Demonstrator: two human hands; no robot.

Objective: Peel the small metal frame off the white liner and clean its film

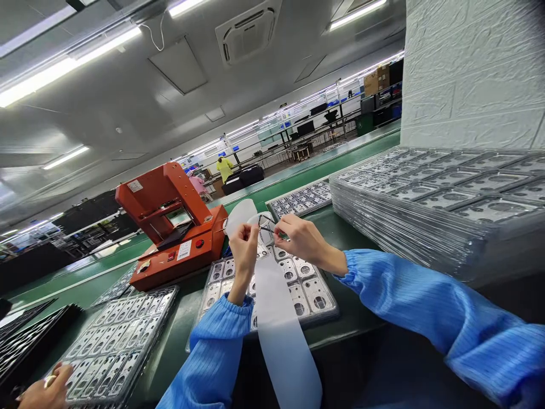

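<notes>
Both of my hands are raised over a clear tray [317, 321] of metal plates with round openings. A thin black frame-like piece [267, 217] is stretched between my fingertips. My left hand [244, 250] is closed in a pinch at its left end. With thumb and fingers pressed together, my right hand [300, 236] grips its right side. Below the hands a long white strip [279, 301] runs across the tray and hangs off the table's front edge. Its upper end curls up behind my left hand.
An orange-red press machine [176, 227] stands at the left back. High stacked clear trays [404, 210] fill the right, beside a white wall. Another tray [114, 341] of plates lies left, near a co-worker's hand [49, 389]. Black trays [34, 335] sit at far left.
</notes>
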